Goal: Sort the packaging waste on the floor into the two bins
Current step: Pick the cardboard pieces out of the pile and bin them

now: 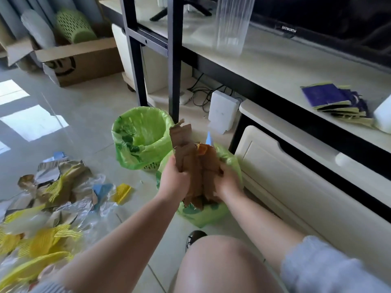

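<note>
Both hands hold a bundle of torn brown cardboard pieces (194, 166) upright over the nearer green-lined bin (203, 216). My left hand (174, 180) grips the bundle's left side and my right hand (228, 180) grips its right side. The farther bin (139, 138), also lined with a green bag, stands just behind and to the left, with little visible inside. A pile of packaging waste (53, 197) lies on the floor at the left: yellow foam netting, clear plastic, foil, cardboard scraps and blue bits.
A white TV cabinet (296, 176) runs along the right, close to the nearer bin. A black metal frame leg (175, 81) stands behind the far bin. A cardboard box (80, 60) sits at the back left. My knee (222, 267) is low in view.
</note>
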### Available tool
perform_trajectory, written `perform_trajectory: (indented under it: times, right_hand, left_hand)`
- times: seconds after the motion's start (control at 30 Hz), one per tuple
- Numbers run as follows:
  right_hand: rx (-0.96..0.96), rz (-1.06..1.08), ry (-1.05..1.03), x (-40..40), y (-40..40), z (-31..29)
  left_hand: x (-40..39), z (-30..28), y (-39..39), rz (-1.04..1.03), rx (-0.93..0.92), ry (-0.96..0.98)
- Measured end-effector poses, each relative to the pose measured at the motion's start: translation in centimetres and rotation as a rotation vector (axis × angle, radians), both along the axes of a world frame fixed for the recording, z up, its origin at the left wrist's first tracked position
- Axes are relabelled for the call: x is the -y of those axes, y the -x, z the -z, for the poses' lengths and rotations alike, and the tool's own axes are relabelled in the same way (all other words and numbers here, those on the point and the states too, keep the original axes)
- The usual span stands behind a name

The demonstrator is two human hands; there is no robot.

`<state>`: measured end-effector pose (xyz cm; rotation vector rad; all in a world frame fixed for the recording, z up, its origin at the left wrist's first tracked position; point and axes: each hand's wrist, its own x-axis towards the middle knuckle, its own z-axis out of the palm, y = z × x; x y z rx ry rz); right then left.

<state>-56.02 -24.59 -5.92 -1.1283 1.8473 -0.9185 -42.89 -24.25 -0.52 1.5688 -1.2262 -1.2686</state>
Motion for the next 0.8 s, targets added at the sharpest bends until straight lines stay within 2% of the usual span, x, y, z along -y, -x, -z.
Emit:
perform_trajectory:
  times: [0.13,0.3,0.37,0.5,0.67,0.8]
  right_hand:
    - [-0.194,-0.135,-0.158,0.4,0.0,1.4]
    - [-0.422,-0.236,-0.343,2.4,0.0,3.4]
    - [-0.429,-0.273,-0.387,2.8,-0.2,3.7]
    - [-0.281,-0.316,-0.41,3.2,-0.3,3.9]
    - [-0.207,-0.275,-0.153,1.9,1.0,1.9]
    - [-0.331,-0.312,-0.184,1.7,0.8,2.7]
  left_hand:
    - [0.5,2.1,1.7,0.117,0.077,-0.012]
    - [1.4,4.9,2.2,0.149,0.154,-0.09]
    - [1.8,5.3,2.4,0.182,0.182,-0.098]
    - [1.7,3.9,1.5,0.232,0.119,-0.019]
    - [2.5,4.7,-1.3,0.289,0.201,0.06]
    - [2.4,5.6,-0.6,0.245,0.348,0.124]
